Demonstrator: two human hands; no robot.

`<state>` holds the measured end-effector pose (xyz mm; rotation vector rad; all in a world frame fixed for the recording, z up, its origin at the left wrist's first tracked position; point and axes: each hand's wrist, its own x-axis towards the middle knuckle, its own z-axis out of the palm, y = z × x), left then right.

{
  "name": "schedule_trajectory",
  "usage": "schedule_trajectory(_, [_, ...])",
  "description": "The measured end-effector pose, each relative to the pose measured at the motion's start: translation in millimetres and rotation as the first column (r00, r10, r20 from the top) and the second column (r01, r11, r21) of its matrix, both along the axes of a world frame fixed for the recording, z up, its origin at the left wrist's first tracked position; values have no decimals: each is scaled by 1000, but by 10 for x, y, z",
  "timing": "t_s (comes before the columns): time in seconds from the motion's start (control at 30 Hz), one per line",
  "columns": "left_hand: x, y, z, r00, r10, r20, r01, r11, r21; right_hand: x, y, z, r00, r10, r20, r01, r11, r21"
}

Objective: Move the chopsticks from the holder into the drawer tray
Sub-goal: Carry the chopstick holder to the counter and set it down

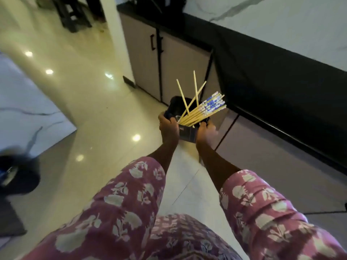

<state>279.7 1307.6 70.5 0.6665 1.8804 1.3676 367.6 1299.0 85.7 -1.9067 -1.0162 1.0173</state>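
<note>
A dark rectangular holder (pixel 187 134) hangs in the air between my two hands, in front of the kitchen cabinets. My left hand (pixel 169 128) grips its left side and my right hand (pixel 205 133) grips its right side. Several wooden chopsticks (pixel 199 113) stick out of its top. Most lean to the right in a bundle with blue-and-white patterned ends (pixel 213 103). Three plain ones (pixel 183 97) stand more upright and spread apart. No drawer tray is in view.
Beige cabinet doors with black handles (pixel 153 41) stand ahead under a black countertop (pixel 272 76). Closed drawer fronts (pixel 266 147) run along the right. Glossy tiled floor (pixel 84 109) lies to the left, with a marbled white surface (pixel 24 102) and a dark blurred object (pixel 16 173) at the far left.
</note>
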Motion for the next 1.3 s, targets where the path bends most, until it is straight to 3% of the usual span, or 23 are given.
schedule_trajectory(0.13, [-330,-875,-305,991,132,27,-129,988,-84,-292,-613,-336,975,209,77,-206,978,-41])
schedule_trajectory(0.27, [-477,-1929,-584,956,290,35,-283,949,-140,-480,-1362,-712,890,451,74,-446,892,-73])
schedule_trajectory(0.37, [-448,-2764,-720,886,458,70,-440,879,-186,-562,-2000,-832,786,611,93,-595,788,-158])
schedule_trajectory(0.5, [-332,-3904,-847,738,671,80,-640,732,-236,-624,-2968,-891,580,808,104,-787,589,-185])
schedule_trajectory(0.73, [-9,-5651,-893,348,930,117,-892,367,-265,-737,-4516,-965,101,994,47,-978,108,-176])
schedule_trajectory(0.97, [259,-6994,-859,-127,981,145,-965,-89,-247,-966,-5911,-871,-410,905,113,-908,-393,-144])
schedule_trajectory(1.13, [319,-7818,-776,-413,899,144,-900,-377,-220,-1210,-6887,-932,-597,796,98,-801,-587,-117])
schedule_trajectory(1.3, [194,-8651,-648,-574,815,74,-813,-558,-163,-1506,-7894,-800,-707,705,47,-707,-705,-55])
